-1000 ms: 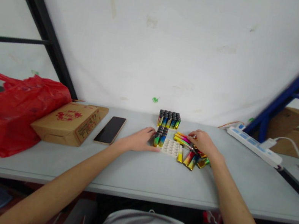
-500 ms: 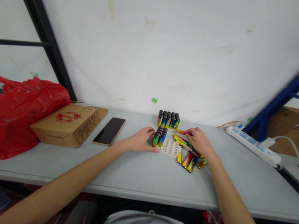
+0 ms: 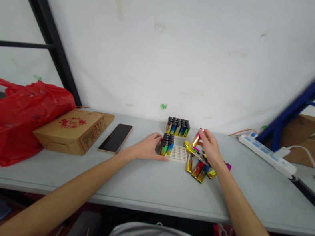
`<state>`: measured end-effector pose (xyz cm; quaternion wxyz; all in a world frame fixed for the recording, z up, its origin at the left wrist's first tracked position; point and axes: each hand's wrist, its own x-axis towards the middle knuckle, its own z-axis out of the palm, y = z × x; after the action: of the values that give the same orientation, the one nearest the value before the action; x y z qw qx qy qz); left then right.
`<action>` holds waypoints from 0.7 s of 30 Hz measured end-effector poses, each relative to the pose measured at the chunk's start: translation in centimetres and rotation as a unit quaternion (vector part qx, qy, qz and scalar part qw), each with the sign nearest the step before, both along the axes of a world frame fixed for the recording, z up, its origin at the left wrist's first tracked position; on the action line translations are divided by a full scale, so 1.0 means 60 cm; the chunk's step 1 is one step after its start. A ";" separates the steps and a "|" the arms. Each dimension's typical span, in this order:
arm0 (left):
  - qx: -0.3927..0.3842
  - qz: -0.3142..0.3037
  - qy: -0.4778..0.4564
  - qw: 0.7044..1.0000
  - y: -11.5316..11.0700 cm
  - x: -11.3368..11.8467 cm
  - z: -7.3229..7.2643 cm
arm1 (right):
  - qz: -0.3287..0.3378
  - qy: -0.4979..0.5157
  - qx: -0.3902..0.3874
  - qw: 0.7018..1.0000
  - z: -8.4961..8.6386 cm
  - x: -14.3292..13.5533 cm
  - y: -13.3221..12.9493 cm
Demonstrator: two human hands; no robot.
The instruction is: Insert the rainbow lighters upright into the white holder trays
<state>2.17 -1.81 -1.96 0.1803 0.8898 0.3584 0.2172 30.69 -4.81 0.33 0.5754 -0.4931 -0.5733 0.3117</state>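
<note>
My left hand [image 3: 148, 147] curves round the left end of a white tray with round holes [image 3: 180, 154], thumb at its front edge and fingers behind. Several shiny lighters [image 3: 167, 145] with black tops stand upright in that end of the tray. Between the fingertips of my right hand [image 3: 211, 147] is a red and gold lighter [image 3: 196, 139], raised and tilted, with a bright spot at its top. Loose lighters [image 3: 199, 171] in gold, red and blue lie beside and beneath my right hand, some partly hidden by it.
A block of upright lighters [image 3: 178, 127] stands behind the tray near the wall. On the left are a phone [image 3: 115, 138], a cardboard box [image 3: 73, 129] and a red plastic bag [image 3: 19, 122]. A white power strip [image 3: 267, 155] with a plugged-in cable lies at the right.
My right hand has picked the red and gold lighter up from the pile and tipped it towards upright. My left hand has stayed at the tray.
</note>
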 end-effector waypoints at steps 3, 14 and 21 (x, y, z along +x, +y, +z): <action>0.003 -0.002 0.001 1.000 0.000 0.000 0.000 | 0.116 0.091 -0.066 0.987 -0.001 -0.023 -0.012; 0.013 -0.010 -0.005 1.000 0.006 0.000 -0.008 | 0.179 0.059 -0.154 0.970 -0.008 -0.079 -0.030; 0.015 -0.019 0.001 1.000 0.005 0.000 -0.004 | 0.023 -0.189 -0.018 0.982 -0.024 -0.081 -0.027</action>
<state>2.15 -1.51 -2.23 0.1709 0.8993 0.3387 0.2176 25.83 -6.40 -1.10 0.4406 -0.5399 -0.6772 0.2364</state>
